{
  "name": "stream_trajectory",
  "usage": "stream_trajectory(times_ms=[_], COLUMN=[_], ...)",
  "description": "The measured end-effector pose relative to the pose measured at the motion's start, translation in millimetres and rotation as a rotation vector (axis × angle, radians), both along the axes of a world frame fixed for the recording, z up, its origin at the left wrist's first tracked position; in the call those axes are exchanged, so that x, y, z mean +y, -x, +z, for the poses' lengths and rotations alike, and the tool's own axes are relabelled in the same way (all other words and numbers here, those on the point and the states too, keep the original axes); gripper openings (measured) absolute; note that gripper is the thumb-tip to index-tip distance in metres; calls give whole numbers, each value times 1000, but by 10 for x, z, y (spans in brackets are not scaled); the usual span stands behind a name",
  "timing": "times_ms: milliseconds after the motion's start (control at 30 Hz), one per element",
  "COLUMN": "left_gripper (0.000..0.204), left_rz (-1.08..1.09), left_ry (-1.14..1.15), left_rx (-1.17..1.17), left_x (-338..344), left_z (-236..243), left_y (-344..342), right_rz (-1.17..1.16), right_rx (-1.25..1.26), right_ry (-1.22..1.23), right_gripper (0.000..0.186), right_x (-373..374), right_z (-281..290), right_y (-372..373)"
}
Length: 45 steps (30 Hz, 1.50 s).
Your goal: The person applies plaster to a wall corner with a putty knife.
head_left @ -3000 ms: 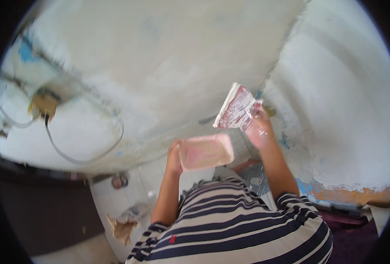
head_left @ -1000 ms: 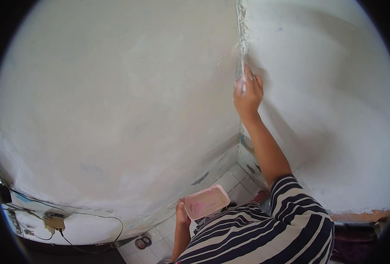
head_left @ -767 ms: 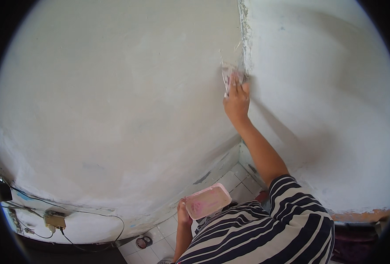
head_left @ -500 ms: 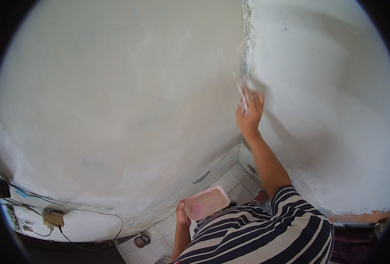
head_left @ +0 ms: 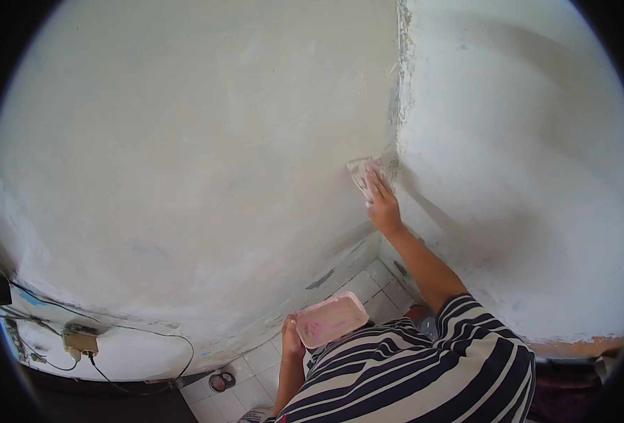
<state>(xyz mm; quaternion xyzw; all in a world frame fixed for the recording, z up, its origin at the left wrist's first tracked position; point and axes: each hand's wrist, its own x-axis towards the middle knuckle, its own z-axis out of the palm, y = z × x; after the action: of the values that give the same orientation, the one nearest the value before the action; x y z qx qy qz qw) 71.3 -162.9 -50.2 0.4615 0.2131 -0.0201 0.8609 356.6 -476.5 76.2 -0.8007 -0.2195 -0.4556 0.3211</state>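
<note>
My right hand (head_left: 382, 197) grips a broad, putty-smeared scraper (head_left: 360, 173), its blade laid against the plastered wall (head_left: 185, 141) just left of the vertical corner seam (head_left: 400, 84), which is rough and chipped. My left hand (head_left: 292, 333) holds a shallow pink rectangular tray (head_left: 333, 319) by its left end, low in front of my striped shirt (head_left: 410, 374). Pink smears and pale residue show inside the tray.
A second white wall (head_left: 516, 134) runs right of the corner, peeled orange at its base. A beige power strip (head_left: 79, 342) with dangling cables hangs low left. Below are white floor tiles (head_left: 255, 370), a small round object (head_left: 221, 382) and dark furniture (head_left: 107, 405).
From three seconds ago, my right hand swung up from beside the tray to the corner. Over the last second it moved downward along the seam. The tray stayed low in my left hand.
</note>
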Motion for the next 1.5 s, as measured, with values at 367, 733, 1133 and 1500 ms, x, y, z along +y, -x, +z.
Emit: stream_trajectory(times_ms=[367, 733, 1133, 1500], left_gripper=[29, 60, 54, 29], left_rz=[14, -29, 1, 40], left_ry=[-34, -18, -8, 37], left_rx=[26, -13, -40, 0], left_x=[-4, 97, 2, -69], left_z=[11, -175, -143, 161], left_y=[-81, 76, 14, -24], right_rz=[-59, -28, -28, -109], right_rx=[-328, -123, -23, -362], right_ry=[135, 36, 94, -1], right_gripper=[66, 58, 63, 79], right_x=[-439, -492, -484, -457], right_z=[1611, 365, 258, 1577], right_y=[-785, -88, -401, -579])
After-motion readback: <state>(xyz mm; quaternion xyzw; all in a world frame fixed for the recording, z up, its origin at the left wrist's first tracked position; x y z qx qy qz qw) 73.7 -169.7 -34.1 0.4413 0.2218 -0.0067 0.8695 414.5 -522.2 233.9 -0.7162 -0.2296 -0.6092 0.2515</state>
